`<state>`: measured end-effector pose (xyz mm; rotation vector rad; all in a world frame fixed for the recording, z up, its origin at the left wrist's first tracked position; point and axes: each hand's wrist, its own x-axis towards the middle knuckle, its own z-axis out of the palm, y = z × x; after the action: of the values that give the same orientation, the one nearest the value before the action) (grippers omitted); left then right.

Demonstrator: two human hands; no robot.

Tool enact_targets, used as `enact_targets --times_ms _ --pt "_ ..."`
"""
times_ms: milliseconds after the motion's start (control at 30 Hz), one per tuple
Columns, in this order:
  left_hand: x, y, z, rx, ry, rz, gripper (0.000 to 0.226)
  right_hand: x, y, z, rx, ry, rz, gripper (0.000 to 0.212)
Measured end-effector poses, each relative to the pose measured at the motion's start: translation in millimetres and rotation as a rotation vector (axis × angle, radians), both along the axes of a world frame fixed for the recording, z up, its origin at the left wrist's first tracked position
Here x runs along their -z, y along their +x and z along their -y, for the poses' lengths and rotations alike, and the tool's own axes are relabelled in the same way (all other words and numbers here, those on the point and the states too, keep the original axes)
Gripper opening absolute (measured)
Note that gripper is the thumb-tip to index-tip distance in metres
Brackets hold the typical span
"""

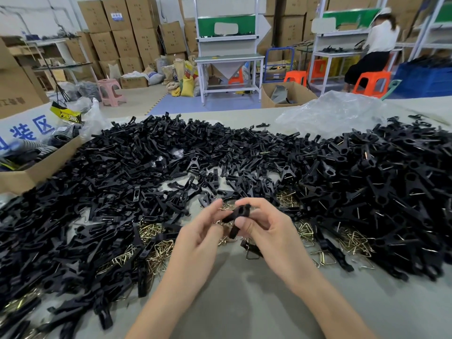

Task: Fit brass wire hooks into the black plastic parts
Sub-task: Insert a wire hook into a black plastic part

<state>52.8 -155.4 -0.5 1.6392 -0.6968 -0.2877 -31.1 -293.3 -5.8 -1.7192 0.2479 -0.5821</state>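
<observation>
My right hand (265,231) grips a black plastic part (236,216) between thumb and fingers, just above the table's middle. My left hand (200,231) is beside it, fingers loosely spread, with the fingertips touching the part's left end. I cannot tell whether a hook is in that hand. Brass wire hooks (156,250) lie in loose heaps under and around both hands, with more brass hooks (354,241) to the right. A wide pile of black plastic parts (146,162) covers the table behind and on both sides.
The grey table (244,302) shows bare near my forearms. A cardboard box (36,167) stands at the left edge. A crumpled clear plastic bag (337,113) lies at the back right. Beyond are workbenches, stacked cartons, stools and a seated person (376,45).
</observation>
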Motion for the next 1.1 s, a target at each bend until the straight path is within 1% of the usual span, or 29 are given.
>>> enact_targets --times_ms 33,67,100,167,200,233,267,333,500,633,767,900,967,1033,1100 --pt "0.0 1.8 0.1 -0.021 -0.019 -0.036 0.047 -0.1 -0.6 1.6 0.020 0.015 -0.002 0.031" --pt "0.1 3.6 -0.5 -0.051 -0.017 -0.030 0.046 0.1 -0.8 3.5 0.048 0.031 -0.004 0.030" --pt "0.6 5.7 -1.5 -0.087 0.020 0.032 0.044 0.4 -1.1 5.5 0.083 0.049 -0.005 0.028" --pt "4.3 10.1 -4.6 -0.124 0.210 0.303 0.031 1.3 -0.9 9.5 0.158 0.074 0.000 0.026" --pt "6.2 10.1 -6.5 -0.109 0.347 0.461 0.028 1.6 -0.4 10.7 0.193 0.079 0.002 0.026" --pt "9.4 9.4 -7.3 -0.088 0.482 0.603 0.032 2.0 -0.2 11.4 0.219 0.080 0.003 0.026" --pt "13.4 9.1 -7.0 -0.075 0.583 0.705 0.035 2.6 0.0 11.9 0.237 0.077 0.004 0.026" --pt "19.5 9.2 -5.5 -0.085 0.664 0.813 0.032 4.0 0.6 11.5 0.250 0.068 -0.001 0.026" --pt "18.2 13.8 -3.8 -0.140 0.636 0.865 0.010 5.9 2.0 9.6 0.243 0.071 -0.010 0.026" --pt "16.4 15.3 -5.3 -0.202 0.575 0.889 0.009 5.0 2.7 9.0 0.264 0.044 -0.023 0.031" --pt "10.5 12.8 -7.1 -0.267 0.389 0.703 0.024 4.3 2.6 8.7 0.266 0.048 -0.032 0.030" --pt "8.1 10.4 -8.3 -0.249 0.219 0.461 0.017 0.6 1.4 8.0 0.192 0.144 -0.004 0.030" --pt "8.3 9.7 -7.5 -0.258 0.199 0.426 0.017 -2.4 1.1 7.1 0.135 0.238 0.018 0.027" --pt "8.2 8.9 -6.9 -0.261 0.208 0.413 0.018 -4.8 1.2 5.6 0.046 0.374 0.053 0.025" --pt "9.3 9.8 -5.9 -0.253 0.210 0.410 0.014 -5.6 1.1 4.6 -0.032 0.477 0.067 0.024"
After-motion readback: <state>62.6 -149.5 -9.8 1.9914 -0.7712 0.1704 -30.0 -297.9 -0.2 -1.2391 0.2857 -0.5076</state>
